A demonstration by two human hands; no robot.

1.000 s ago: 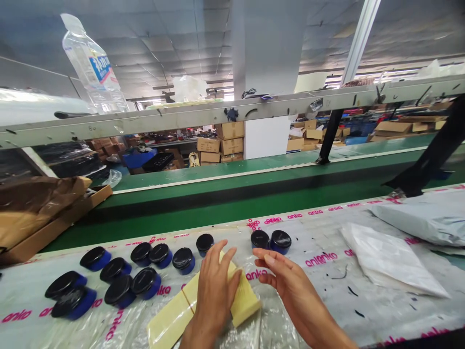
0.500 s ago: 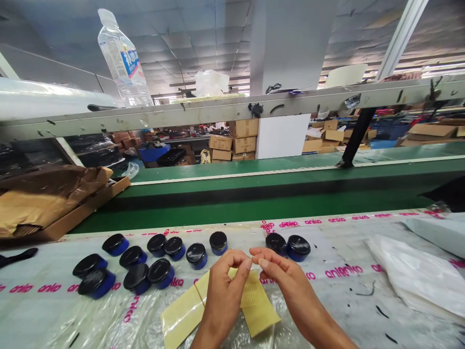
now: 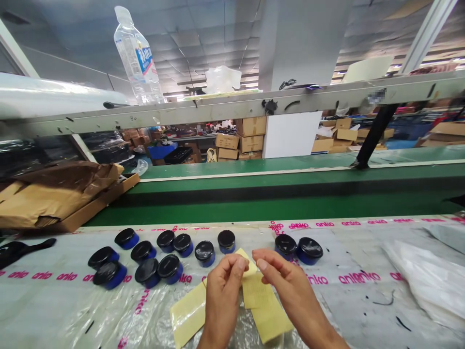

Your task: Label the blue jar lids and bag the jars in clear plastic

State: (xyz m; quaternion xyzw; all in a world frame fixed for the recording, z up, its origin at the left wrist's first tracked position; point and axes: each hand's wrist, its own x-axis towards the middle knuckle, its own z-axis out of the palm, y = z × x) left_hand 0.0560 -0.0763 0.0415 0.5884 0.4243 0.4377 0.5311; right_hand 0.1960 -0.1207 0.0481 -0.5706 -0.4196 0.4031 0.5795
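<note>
My left hand (image 3: 223, 293) is closed, thumb and forefinger pinched together; what they hold, if anything, is too small to make out. Just across from it, my right hand (image 3: 296, 295) has its thumb and forefinger tips close together, with no clear view of anything between them. Under and between the hands lie yellow paper sheets (image 3: 271, 317) with faint print. Another yellow sheet (image 3: 189, 312) is partly covered by my left hand. Beyond my right hand stand two round blue containers with black lids (image 3: 310, 250). Several more such containers (image 3: 169, 268) are grouped on the left.
Clear plastic film with pink lettering (image 3: 65, 305) covers the table. White plastic bags (image 3: 428, 276) lie right, a cardboard tray with brown paper (image 3: 90, 206) left. Behind runs a green conveyor belt (image 3: 218, 211), below a metal rail (image 3: 218, 107) carrying a plastic bottle (image 3: 140, 63).
The view has turned slightly left, so the scene sits further right. My hands stay close together above the yellow sheets, with the fingertip gap slightly wider.
</note>
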